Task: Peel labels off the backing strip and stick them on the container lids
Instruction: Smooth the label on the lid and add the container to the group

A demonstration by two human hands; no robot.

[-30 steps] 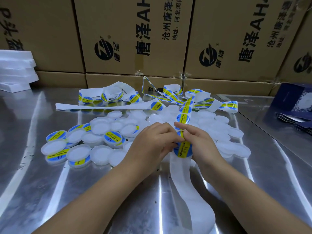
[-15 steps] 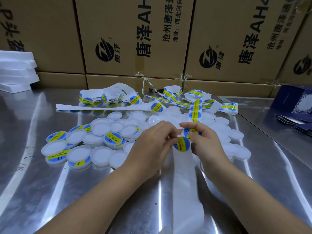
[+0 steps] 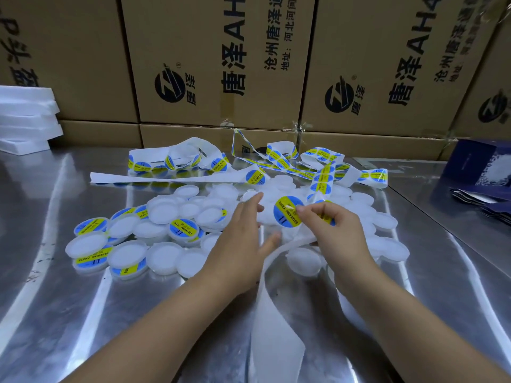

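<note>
The right hand [image 3: 338, 230] pinches a round blue-and-yellow label [image 3: 286, 210] by its edge just above the white lids [image 3: 163, 214] heaped on the steel table [image 3: 83, 313], the left hand [image 3: 243, 239] beside it loose-fingered and holding nothing, the strip [image 3: 276, 327] trailing from under the right hand.

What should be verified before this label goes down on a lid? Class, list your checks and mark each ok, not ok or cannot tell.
1. Label held securely: ok, the right hand pinches its edge.
2. Label flat and uncreased: ok, its printed face looks smooth.
3. Label fully off the backing strip: cannot tell, the fingers cover that edge.
4. Left hand free to steady a lid: ok, open, holding nothing.
5. Bare lid nearby: ok, unlabelled ones lie around both hands.
6. Sticky side clean: cannot tell, it faces away.
</note>
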